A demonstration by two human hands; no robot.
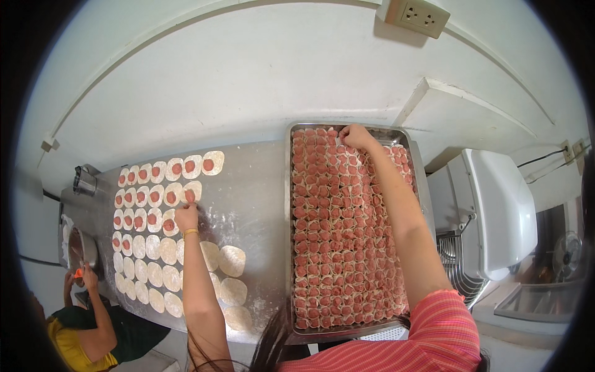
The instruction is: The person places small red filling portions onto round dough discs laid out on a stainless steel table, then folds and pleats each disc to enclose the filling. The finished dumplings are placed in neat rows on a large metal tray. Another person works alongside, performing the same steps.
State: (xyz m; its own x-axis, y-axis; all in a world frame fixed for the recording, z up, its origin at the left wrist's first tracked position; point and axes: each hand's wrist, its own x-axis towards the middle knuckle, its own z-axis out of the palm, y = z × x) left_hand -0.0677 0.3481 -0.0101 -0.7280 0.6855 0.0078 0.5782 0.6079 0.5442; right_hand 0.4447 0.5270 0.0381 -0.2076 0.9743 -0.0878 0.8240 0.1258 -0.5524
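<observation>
Evidently has wrappers (pixel 232 260) in flat rows on the steel table (pixel 257 173), those farther off mostly topped with red filling (pixel 208 165), those nearer the body mostly bare. Spaces the rows closely, presumably to fit many within one reach. Bends the left hand (pixel 186 217) down among the topped ones, at the edge of a wrapper; cannot tell whether pinching it or only touching. Holds the right hand (pixel 356 136) at the far end of the tray (pixel 289 186), fingers curled down beside the dumplings (pixel 322 248); cannot tell whether grasping one or releasing it, with the fingertips hidden. Crowds the dumplings side by side in the tray, filling upward, likely to save room and prop each against the next. Shows white dust (pixel 217 226) on the table between wrappers and tray, perhaps against sticking. Farther left, shows a co-worker's hand (pixel 90 278) with an orange tool (pixel 79 273) at a pot (pixel 90 248), and a metal cup (pixel 85 181) near the wall. Right of the tray, shows a white machine (pixel 502 211) and, beyond, a fan (pixel 567 255).
</observation>
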